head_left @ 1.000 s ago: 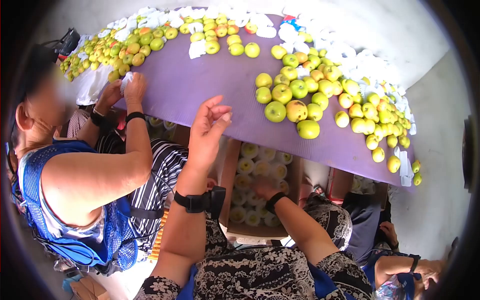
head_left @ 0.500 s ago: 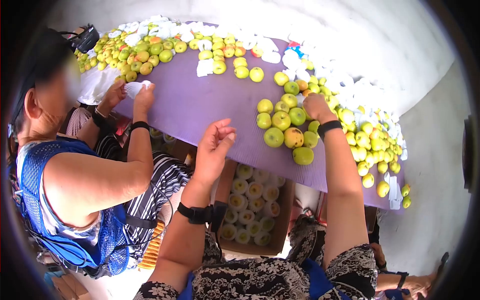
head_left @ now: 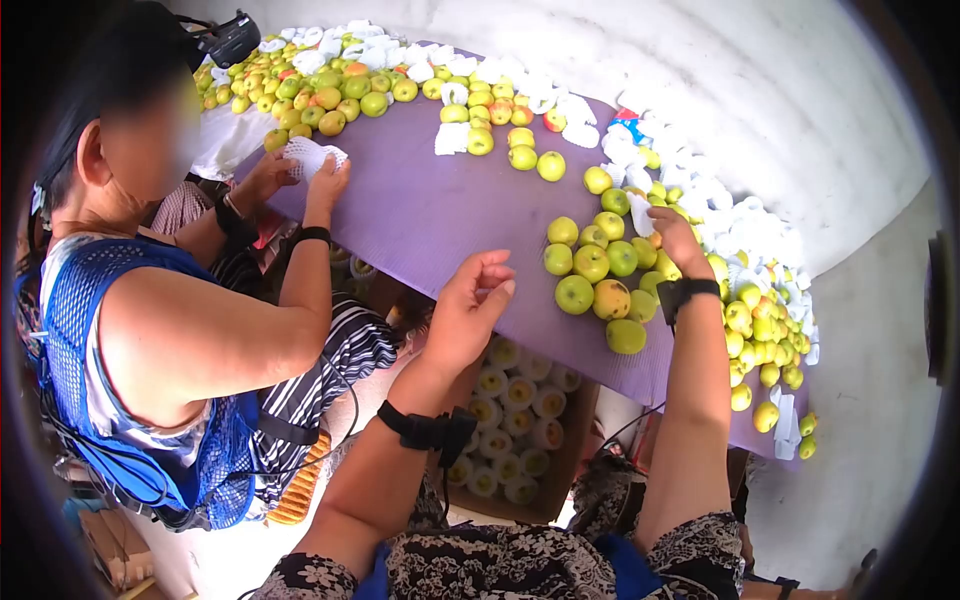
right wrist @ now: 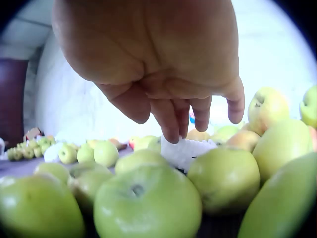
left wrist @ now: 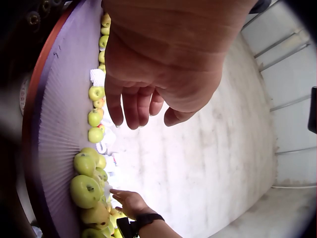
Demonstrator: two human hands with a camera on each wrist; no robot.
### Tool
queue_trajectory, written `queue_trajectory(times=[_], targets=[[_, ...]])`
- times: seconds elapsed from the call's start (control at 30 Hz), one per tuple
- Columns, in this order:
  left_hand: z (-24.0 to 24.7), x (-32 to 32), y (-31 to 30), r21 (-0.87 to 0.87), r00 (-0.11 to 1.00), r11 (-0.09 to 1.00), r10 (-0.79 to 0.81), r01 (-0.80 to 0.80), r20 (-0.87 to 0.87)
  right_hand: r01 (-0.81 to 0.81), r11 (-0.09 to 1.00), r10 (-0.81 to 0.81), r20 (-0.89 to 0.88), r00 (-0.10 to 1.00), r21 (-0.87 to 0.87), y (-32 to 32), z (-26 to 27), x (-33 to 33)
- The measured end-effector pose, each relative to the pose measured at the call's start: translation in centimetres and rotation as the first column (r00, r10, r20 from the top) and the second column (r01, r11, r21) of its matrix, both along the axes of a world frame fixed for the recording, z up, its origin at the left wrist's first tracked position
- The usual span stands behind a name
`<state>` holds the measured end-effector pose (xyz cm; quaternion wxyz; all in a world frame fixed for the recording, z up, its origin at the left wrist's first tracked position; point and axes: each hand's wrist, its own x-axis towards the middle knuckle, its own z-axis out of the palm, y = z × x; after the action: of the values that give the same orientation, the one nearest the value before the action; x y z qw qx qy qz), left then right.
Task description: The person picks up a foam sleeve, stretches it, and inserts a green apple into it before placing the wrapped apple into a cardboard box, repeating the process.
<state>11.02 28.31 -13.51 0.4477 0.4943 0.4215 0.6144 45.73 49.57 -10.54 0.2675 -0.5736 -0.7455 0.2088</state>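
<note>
Above the near edge of the purple-covered table (head_left: pixel 400 195), my left hand (head_left: pixel 468 312) hangs with loosely bent fingers and holds nothing. My right hand (head_left: pixel 680 240) reaches over the cluster of green-yellow apples (head_left: pixel 592 262). Its fingertips hold a white foam net sleeve (head_left: pixel 641 213) among the fruit. In the right wrist view, fingers point down onto the foam net (right wrist: pixel 185 152), the thumb apart from them. A large green apple (right wrist: pixel 146 203) lies in front. One apple (head_left: pixel 611 299) near the edge has dark spots.
A cardboard box (head_left: pixel 575 450) of apples in white sleeves stands below the table edge. On my left, another person (head_left: pixel 190 320) holds a foam net (head_left: pixel 314 160) in both hands. More apples (head_left: pixel 760 330) and loose foam nets (head_left: pixel 750 225) line the table's back and right, by a pale wall (head_left: pixel 780 120).
My right hand has come up from the box to the apples and taken hold of a foam net there. My left hand stays raised and empty. The neighbour's foam net has been spread wider.
</note>
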Motion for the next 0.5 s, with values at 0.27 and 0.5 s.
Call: queue_trajectory(times=[0.27,0.5], targets=[[0.1,2.2,-0.6,0.117,0.992,0.987,-0.101,0.109,-0.071,-0.564,0.808,0.036,-0.941,0.337,-0.171,-18.0,1.5,-6.2],[-1.6,4.2,-0.5,0.066,0.956,0.954,-0.291,0.292,-0.02,-0.378,0.899,-0.098,-0.943,0.319,-0.222,-23.6,-1.2,-10.3]])
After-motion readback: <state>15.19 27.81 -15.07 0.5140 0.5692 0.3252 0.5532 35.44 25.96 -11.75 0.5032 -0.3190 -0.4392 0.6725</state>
